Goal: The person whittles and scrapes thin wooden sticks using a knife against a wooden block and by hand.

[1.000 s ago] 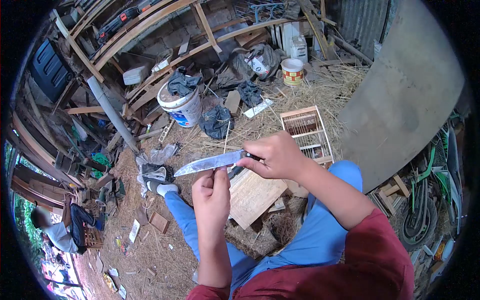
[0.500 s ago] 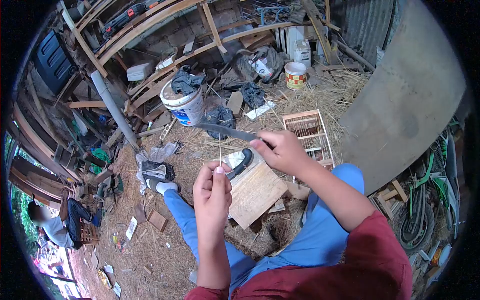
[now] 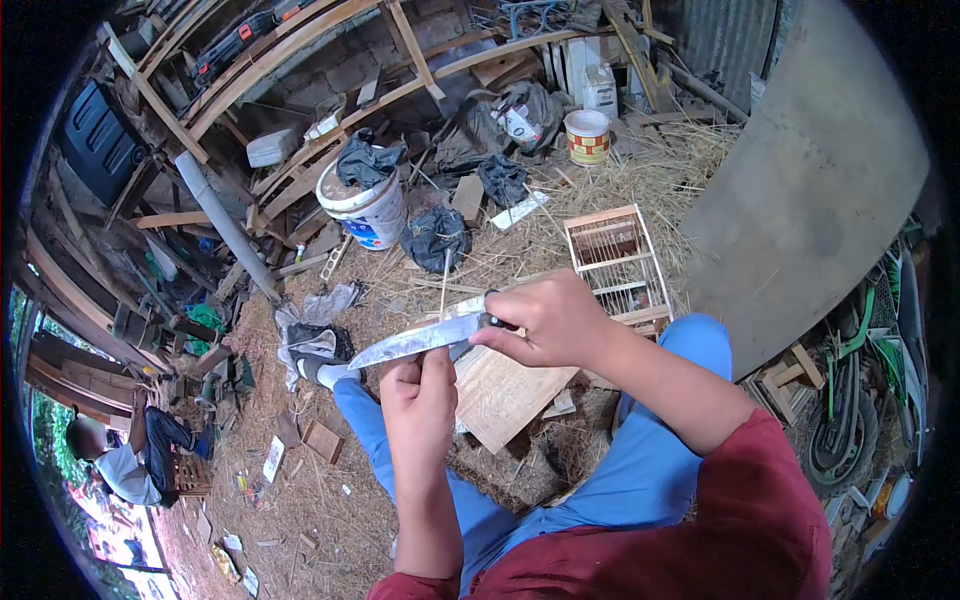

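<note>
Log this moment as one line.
Right hand: grips dark-handled metal knife | Left hand: pinches thin pale stick | Knife: across stick | Pale rectangular wooden board: below both hands

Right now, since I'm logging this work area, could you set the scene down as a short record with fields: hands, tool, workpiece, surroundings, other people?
left hand: apparently pinching a thin stick, its lower end hidden
right hand: gripping the knife by its dark handle
blade: crosses in front of the stick; contact unclear
below the hands: wooden board
beyond the right hand: slatted wooden frame
farther back: white bucket, black plastic on top
other people: one person, seated far left
</note>
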